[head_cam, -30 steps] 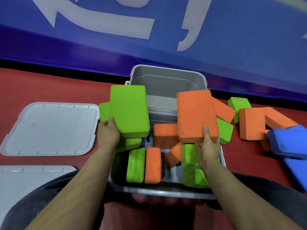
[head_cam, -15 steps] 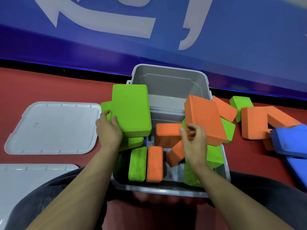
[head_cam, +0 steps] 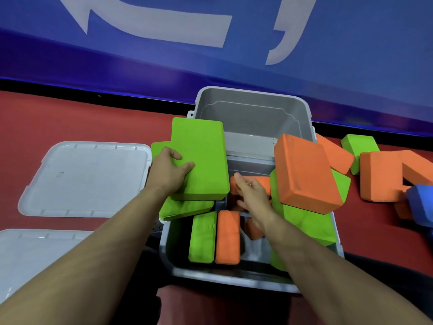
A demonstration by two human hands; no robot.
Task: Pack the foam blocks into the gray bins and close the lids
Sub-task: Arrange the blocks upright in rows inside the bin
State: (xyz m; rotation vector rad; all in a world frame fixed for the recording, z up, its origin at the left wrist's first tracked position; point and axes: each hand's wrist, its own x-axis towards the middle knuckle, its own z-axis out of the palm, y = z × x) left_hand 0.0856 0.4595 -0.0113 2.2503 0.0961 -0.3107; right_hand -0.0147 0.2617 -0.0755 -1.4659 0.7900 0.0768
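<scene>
A near gray bin (head_cam: 225, 276) holds several green and orange foam blocks, two of them standing side by side on edge. My left hand (head_cam: 169, 171) grips a large green block (head_cam: 202, 156) at the bin's left rim, above other green blocks. A large orange block (head_cam: 304, 173) lies tilted on a green block (head_cam: 304, 222) at the bin's right side. My right hand (head_cam: 251, 195) hovers open over the bin's middle, near an orange block (head_cam: 260, 182). An empty second gray bin (head_cam: 253, 113) stands behind the first.
Two gray lids (head_cam: 84, 179) (head_cam: 30, 256) lie on the red floor to the left. More orange (head_cam: 386, 174), green (head_cam: 358, 145) and blue (head_cam: 421, 202) blocks are scattered at the right. A blue wall with white marks rises behind the bins.
My right hand let go of the large orange block, which now rests tilted on the right side of the bin, and moved left over the middle. My left hand shifted onto the green block's face.
</scene>
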